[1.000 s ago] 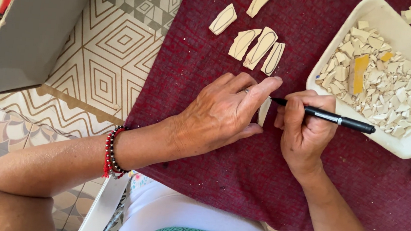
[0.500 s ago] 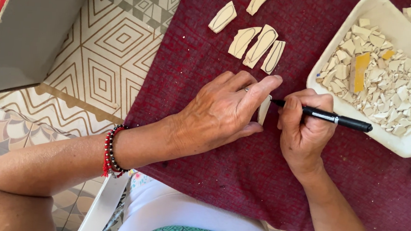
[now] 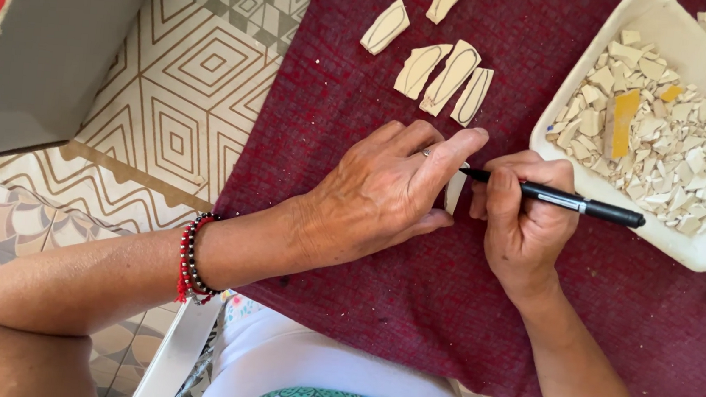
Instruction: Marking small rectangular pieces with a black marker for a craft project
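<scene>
The black pen lay almost level across the picture, its long axis running from the tray side at the right to its tip at the left, tilted slightly upward at the tip end. The tip touched a small cream tile piece, which stood with its long axis up and down in the picture, on the dark red cloth near the middle of the worktop. The right hand had its grip closed round the pen near the tip. The left hand lay flat over the cloth, fingers closed against the tile piece and pinning it from the left; a red and black bead bracelet sat on that wrist.

Above the hands, five marked pieces with dark outlines lay on the cloth, most pointing up and to the right. To the right stood a white square tray heaped with cream shards and one yellow strip. A grey cardboard flap filled the upper left, over a patterned tablecloth.
</scene>
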